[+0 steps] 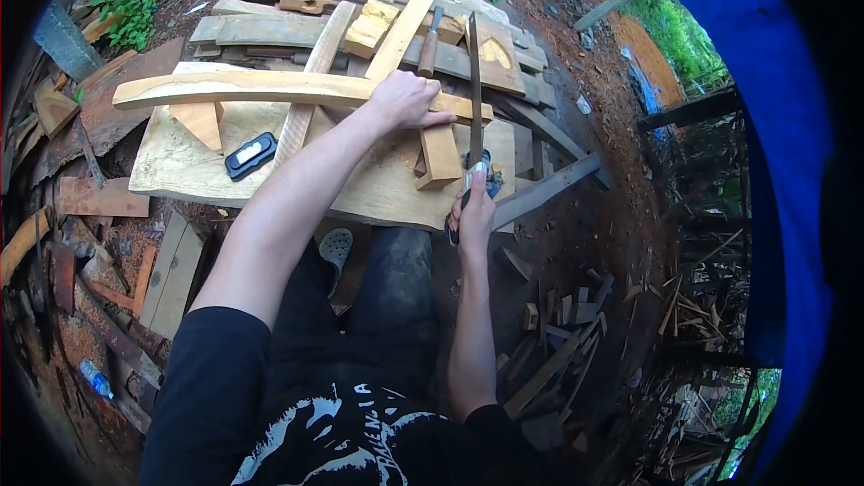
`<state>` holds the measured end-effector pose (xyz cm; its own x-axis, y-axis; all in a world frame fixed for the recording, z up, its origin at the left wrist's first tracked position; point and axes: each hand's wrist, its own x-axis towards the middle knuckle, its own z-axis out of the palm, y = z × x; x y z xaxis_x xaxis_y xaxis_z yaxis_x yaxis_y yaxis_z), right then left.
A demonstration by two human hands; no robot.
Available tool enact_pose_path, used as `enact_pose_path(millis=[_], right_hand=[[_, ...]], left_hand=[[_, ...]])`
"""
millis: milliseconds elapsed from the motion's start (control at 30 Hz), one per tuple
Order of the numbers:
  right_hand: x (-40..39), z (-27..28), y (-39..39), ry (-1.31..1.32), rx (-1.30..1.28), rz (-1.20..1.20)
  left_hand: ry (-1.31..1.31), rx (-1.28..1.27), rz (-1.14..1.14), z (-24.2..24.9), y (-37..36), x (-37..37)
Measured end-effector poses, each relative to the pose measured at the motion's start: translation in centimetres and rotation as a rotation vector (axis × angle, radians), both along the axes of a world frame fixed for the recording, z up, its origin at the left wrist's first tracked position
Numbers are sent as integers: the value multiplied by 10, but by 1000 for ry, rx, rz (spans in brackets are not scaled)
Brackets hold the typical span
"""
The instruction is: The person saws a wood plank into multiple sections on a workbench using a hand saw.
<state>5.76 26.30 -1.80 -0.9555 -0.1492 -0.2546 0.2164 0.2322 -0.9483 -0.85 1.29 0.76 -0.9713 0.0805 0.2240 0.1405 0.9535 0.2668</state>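
Observation:
My left hand [409, 101] grips a long pale wooden plank [252, 87] from above near its right end, pressing it down with the thumb pointing right. Wrapped round the handle of a handsaw [476, 81] is my right hand [475, 209], below the plank's right end. The saw blade points away from me and crosses the plank close to that end; how deep it sits cannot be made out. A small wooden block [439, 157] stands under the plank. Beyond my left hand lies a wooden-handled chisel [428, 54].
A thick slab workbench [180, 175] carries a black case [251, 156], crossing boards and a piece with a heart-shaped mark [495, 51]. Stacked planks [270, 30] lie behind. Offcuts [562, 333] litter the ground at right, scrap wood at left. A blue tarp [792, 216] hangs at far right.

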Motion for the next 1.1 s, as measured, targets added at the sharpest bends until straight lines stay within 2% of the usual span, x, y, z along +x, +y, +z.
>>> enact_pose_path(millis=[67, 167, 300, 400, 433, 533, 700, 767, 833, 933, 1000, 1100], right_hand=[[15, 0, 12, -13, -91, 16], [71, 0, 44, 10, -11, 6], [153, -3, 100, -79, -54, -31], [182, 5, 113, -64, 5, -50], [181, 7, 114, -62, 14, -41], [158, 11, 105, -55, 57, -5], [32, 0, 38, 112, 185, -31], [-13, 12, 3, 64, 76, -10], [-35, 17, -13, 33, 100, -23], [-43, 9, -14, -5, 111, -43], [-35, 3, -14, 63, 2, -16], [-18, 4, -10, 12, -54, -26]], left_hand=[[-16, -15, 10, 0, 0, 0], [-20, -22, -2, -1, 1, -4], [-27, -7, 9, -2, 0, -4], [-6, 36, -7, -8, -1, -6], [54, 49, -20, -10, -2, -5], [10, 10, -25, -5, -3, -5], [41, -10, -36, -8, -1, -5], [65, 4, -31, -8, -3, -4], [44, -1, -24, -2, -3, 0], [11, -3, -19, 0, -2, -3], [12, -19, 6, 0, 0, -1], [-2, -12, 20, -2, 0, -4]])
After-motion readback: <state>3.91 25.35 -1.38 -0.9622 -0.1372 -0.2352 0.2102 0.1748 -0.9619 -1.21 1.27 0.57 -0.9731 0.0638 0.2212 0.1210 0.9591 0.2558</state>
